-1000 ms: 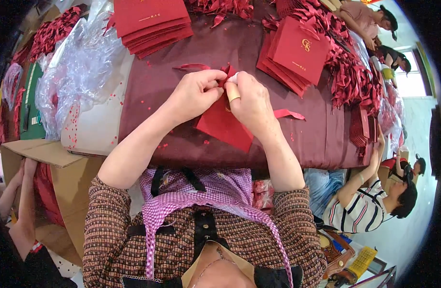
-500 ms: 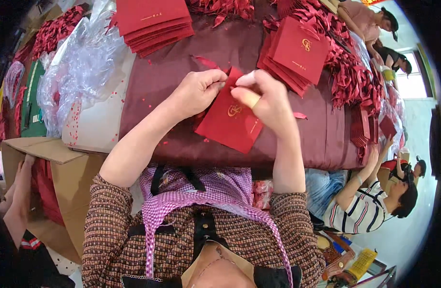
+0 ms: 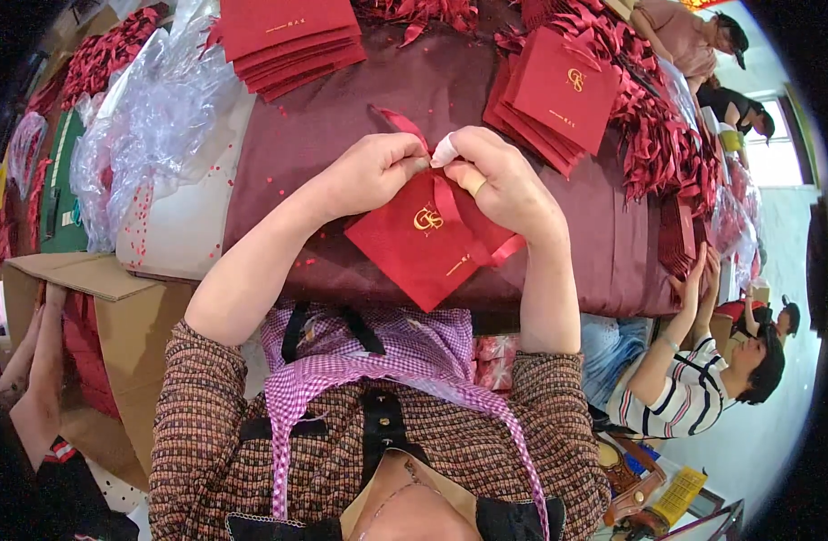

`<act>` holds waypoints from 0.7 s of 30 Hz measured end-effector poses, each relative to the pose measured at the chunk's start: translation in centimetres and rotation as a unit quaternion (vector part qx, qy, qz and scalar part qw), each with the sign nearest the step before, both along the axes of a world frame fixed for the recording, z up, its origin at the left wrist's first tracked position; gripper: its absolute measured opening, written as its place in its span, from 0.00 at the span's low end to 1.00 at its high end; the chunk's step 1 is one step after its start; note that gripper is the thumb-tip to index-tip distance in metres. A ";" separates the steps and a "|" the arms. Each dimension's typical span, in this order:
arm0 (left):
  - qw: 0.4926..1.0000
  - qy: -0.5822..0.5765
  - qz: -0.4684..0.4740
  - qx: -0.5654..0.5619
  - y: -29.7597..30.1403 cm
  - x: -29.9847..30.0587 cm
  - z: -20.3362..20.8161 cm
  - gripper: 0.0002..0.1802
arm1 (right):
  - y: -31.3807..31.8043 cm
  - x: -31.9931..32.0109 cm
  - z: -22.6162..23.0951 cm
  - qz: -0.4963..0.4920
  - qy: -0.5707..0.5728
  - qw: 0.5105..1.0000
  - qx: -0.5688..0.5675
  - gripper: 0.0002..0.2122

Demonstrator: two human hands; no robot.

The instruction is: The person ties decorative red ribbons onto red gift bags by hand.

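A red pouch [image 3: 414, 248] with a gold emblem hangs tilted over the cloth-covered table, its top between my two hands. My left hand [image 3: 378, 171] is closed, thumb and finger pinching a red ribbon [image 3: 400, 122] at the pouch's top. Close beside it, my right hand [image 3: 500, 180] is closed in a pinch at the same spot, with white and yellowish coverings on its fingers. A ribbon tail [image 3: 450, 212] runs down across the pouch's front from between the hands. The pinched fingertips hide the exact join of ribbon and pouch.
Stacks of red pouches stand at the far left [image 3: 292, 41] and far right [image 3: 558, 95]. Heaped red ribbons [image 3: 662, 149] line the right side. Clear plastic wrap [image 3: 148, 135] and a cardboard box [image 3: 130, 352] are at left. A co-worker [image 3: 694, 379] reaches onto the table from the right.
The pouch has turned and dropped slightly toward me and left. The ribbon is now drawn out, with a tail across the front, and my hands have come together at its top.
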State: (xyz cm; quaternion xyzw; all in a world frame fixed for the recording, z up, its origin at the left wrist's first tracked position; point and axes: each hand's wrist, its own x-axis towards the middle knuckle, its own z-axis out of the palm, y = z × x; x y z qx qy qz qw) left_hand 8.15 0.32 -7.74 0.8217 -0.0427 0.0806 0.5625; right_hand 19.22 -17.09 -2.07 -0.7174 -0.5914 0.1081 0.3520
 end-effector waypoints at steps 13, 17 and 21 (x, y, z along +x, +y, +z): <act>0.993 0.006 -0.086 -0.086 0.4 0.0 0.0 0.06 | -0.5 -0.3 -0.5 -0.021 0.048 0.999 -0.008 0.07; 0.996 0.034 -0.047 -0.069 0.5 0.1 0.0 0.05 | -0.3 -0.5 -0.4 -0.022 0.045 0.999 0.000 0.06; 0.979 0.067 0.041 -0.189 1.5 0.3 -0.6 0.07 | -0.9 -0.4 -0.6 0.021 0.062 0.998 -0.020 0.05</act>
